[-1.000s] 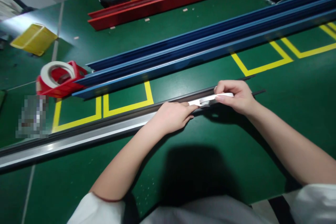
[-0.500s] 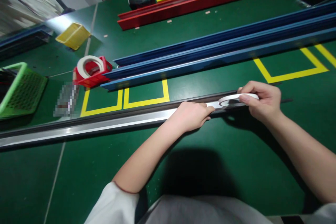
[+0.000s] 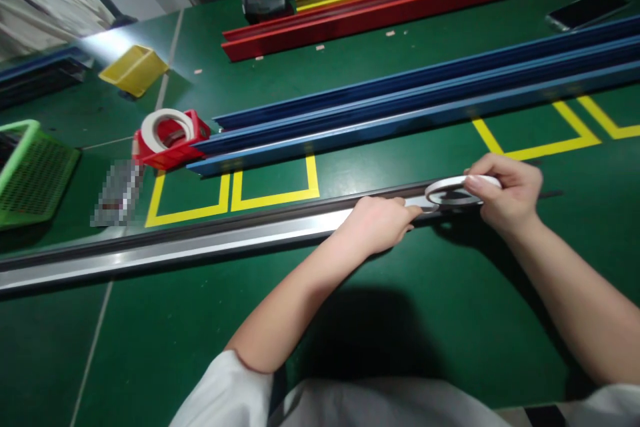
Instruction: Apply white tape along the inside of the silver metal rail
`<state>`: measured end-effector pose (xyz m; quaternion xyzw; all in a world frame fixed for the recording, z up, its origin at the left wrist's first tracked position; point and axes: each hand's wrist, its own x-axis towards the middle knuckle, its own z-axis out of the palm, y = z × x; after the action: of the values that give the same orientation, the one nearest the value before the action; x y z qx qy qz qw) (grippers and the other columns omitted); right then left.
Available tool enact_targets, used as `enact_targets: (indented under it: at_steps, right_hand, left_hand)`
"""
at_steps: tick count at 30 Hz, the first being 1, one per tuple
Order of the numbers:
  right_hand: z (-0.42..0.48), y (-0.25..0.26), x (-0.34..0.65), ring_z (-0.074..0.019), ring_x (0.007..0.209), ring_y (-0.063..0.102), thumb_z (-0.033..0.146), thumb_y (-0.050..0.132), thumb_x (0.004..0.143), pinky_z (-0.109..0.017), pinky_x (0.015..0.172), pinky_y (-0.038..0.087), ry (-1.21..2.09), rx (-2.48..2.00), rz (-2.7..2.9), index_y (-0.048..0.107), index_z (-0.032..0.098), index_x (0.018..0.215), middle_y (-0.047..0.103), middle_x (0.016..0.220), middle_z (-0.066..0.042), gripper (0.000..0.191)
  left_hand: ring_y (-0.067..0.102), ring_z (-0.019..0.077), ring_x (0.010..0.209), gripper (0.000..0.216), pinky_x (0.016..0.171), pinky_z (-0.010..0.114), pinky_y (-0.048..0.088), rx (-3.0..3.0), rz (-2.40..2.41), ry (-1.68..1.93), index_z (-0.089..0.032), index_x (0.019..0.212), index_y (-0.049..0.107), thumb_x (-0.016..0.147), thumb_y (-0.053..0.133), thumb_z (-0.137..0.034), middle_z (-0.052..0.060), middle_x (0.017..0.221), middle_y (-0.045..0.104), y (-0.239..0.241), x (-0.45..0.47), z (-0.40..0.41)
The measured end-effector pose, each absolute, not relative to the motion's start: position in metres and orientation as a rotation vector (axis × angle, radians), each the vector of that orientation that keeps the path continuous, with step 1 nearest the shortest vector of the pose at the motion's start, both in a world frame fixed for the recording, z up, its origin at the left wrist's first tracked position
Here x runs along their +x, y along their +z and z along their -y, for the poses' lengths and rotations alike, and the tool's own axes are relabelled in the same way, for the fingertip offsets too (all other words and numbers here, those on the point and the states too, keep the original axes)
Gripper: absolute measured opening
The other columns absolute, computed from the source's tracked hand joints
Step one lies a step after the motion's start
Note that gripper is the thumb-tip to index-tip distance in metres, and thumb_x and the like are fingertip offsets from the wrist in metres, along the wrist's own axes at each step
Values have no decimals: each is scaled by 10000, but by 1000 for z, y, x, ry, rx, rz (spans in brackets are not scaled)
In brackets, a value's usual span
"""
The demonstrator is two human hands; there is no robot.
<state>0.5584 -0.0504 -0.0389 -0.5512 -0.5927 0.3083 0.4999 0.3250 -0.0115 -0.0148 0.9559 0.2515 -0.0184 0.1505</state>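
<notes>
A long silver metal channel (image 3: pixel 280 227) with dark edges runs across the table in front of me, sloping up to the right. My left hand (image 3: pixel 383 223) is closed over its right part, with a finger pressed along the channel's inner face. Just to the right, my right hand (image 3: pixel 513 190) pinches a narrow white roll of tape (image 3: pixel 443 181) between thumb and fingers. The roll hangs tilted over the channel near its right end, close to my left fingertips. My right hand hides part of the roll, and the left covers a stretch of the channel.
Beyond lie blue channels (image 3: pixel 350 127) and red channels (image 3: pixel 350 20). A red tape dispenser (image 3: pixel 175 155) stands at their left, near a yellow bin (image 3: pixel 134 73) and a green basket (image 3: pixel 43 180). A phone (image 3: pixel 585 10) lies at the far right. Yellow tape marks (image 3: pixel 275 200) line the green table.
Both hands have shifted slightly right along the channel, the tape roll moving with my right hand. The view has also shifted a little.
</notes>
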Motion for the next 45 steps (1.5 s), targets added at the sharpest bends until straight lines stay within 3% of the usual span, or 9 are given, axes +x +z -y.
enact_targets:
  at_steps: [4, 10, 15, 24, 31, 39, 45]
  right_hand:
    - [47, -32, 548, -131, 488, 360, 380, 698, 761, -313, 485, 215, 526, -1303, 1374, 554, 213, 585, 451, 516, 0, 282]
    - [47, -26, 554, -108, 468, 344, 450, 707, 726, -286, 475, 232, 760, -1284, 1292, 531, 200, 583, 437, 524, 12, 338]
    - [51, -23, 565, -107, 469, 356, 424, 719, 720, -273, 468, 239, 892, -1263, 1280, 543, 194, 596, 440, 523, 18, 316]
    - [62, -16, 580, -89, 491, 384, 317, 693, 772, -261, 477, 238, 935, -1299, 1620, 580, 175, 652, 486, 556, 25, 218]
    - [67, -19, 592, -93, 491, 383, 343, 681, 785, -268, 480, 244, 937, -1290, 1521, 576, 182, 639, 487, 550, 19, 241]
    - [70, -22, 596, -106, 503, 405, 393, 698, 758, -266, 480, 263, 978, -1331, 1490, 590, 181, 636, 498, 549, 9, 267]
    - [69, -19, 595, -97, 501, 398, 383, 698, 762, -258, 479, 268, 960, -1346, 1539, 592, 175, 643, 496, 553, 12, 263]
  left_hand:
    - [652, 208, 863, 323, 658, 292, 480, 2741, -740, -76, -321, 1224, 545, 953, 396, -413, 18, 994, 646, -14, 325, 12]
    - [651, 200, 864, 350, 674, 280, 476, 2722, -784, -159, -365, 1268, 511, 945, 392, -427, 16, 995, 642, -13, 327, 11]
    - [649, 207, 861, 379, 654, 282, 482, 2728, -741, -185, -354, 1289, 490, 927, 384, -336, 18, 1013, 649, -9, 334, 9]
    - [651, 217, 900, 381, 645, 286, 487, 2735, -683, -224, -313, 1261, 499, 895, 399, -275, 22, 1039, 677, -8, 355, 5]
    - [663, 221, 824, 368, 583, 283, 460, 2792, -663, -205, -290, 1233, 493, 872, 425, -273, 19, 950, 697, -10, 364, 8]
    - [645, 208, 943, 370, 681, 288, 490, 2749, -640, -203, -291, 1257, 484, 899, 395, -267, 10, 1081, 681, -11, 362, 7]
    - [648, 206, 905, 362, 673, 295, 490, 2751, -621, -164, -299, 1232, 504, 888, 396, -262, 3, 1041, 688, -13, 362, 6]
